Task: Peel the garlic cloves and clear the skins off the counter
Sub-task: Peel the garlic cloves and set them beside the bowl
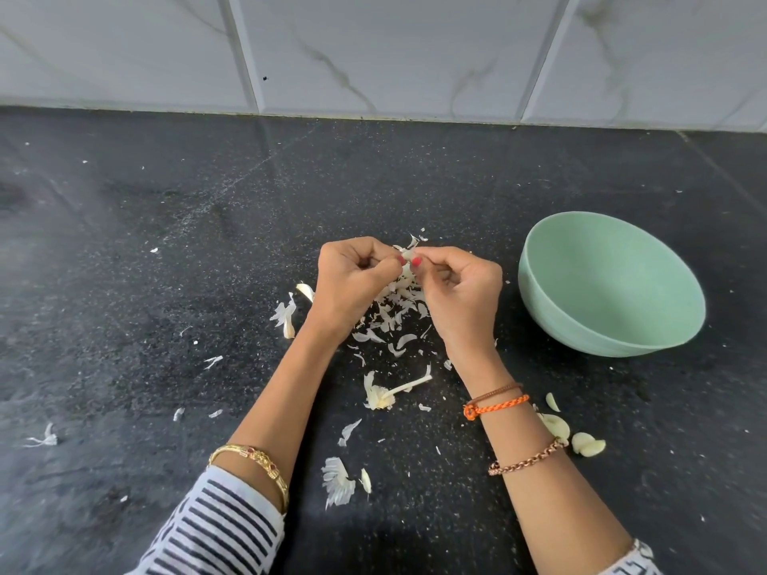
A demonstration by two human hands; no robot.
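- Your left hand (352, 276) and your right hand (454, 284) met over the middle of the black counter (166, 242), fingers curled in, fingertips close together
- Between them you pinched one garlic clove (408, 255), left thumb and finger on one side, right thumb and finger on the other, the clove raised just above the mess below
- How much skin was left on that clove could not be told from this view
- Right under your hands lay the main heap of skins (394, 309), pale flakes strewn on the counter between your wrists
- More skins were scattered left of your left wrist and down beside your left forearm, with a fanned-out piece (338, 485) near your striped sleeve (220, 529)
- The bare garlic stalk (394, 392) with its root end lay between your forearms, well apart from the clove you held
- Peeled cloves (587, 444) sat on the counter just beside your right forearm, on its outer side
- The green bowl (610, 284) stood to the right of your right hand, near it but not touching, and I saw nothing inside it
- Behind it all, the marbled wall tiles (373, 47) ran along the back edge of the counter
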